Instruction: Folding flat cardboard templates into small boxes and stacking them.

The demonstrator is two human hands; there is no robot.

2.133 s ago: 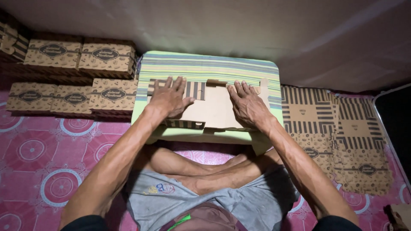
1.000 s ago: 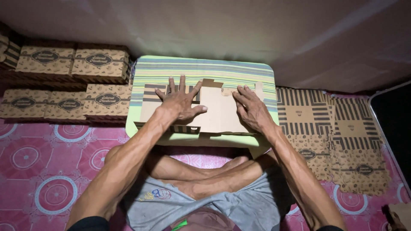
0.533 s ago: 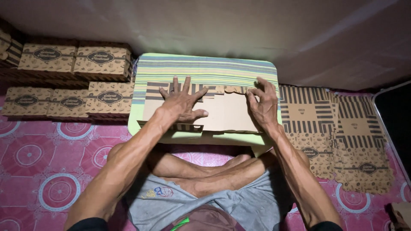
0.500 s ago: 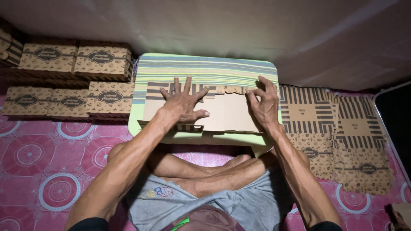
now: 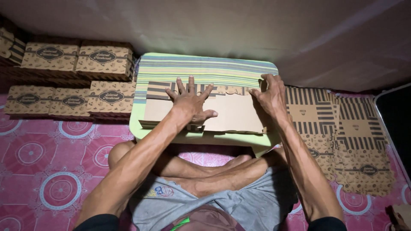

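Left hand presses spread on flat cardboard blank; right hand pinches its right edge

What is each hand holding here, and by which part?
The left hand presses flat on the middle of the flat cardboard box blank; the right hand grips its right end flap.

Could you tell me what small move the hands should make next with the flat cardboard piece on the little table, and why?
Probably the right hand should fold the end flap it grips up and inward while the left hand presses down. The cardboard blank lies flat on the striped table, the left palm is spread on its middle, and the right fingers curl over its right edge, so that end seems ready to be creased.
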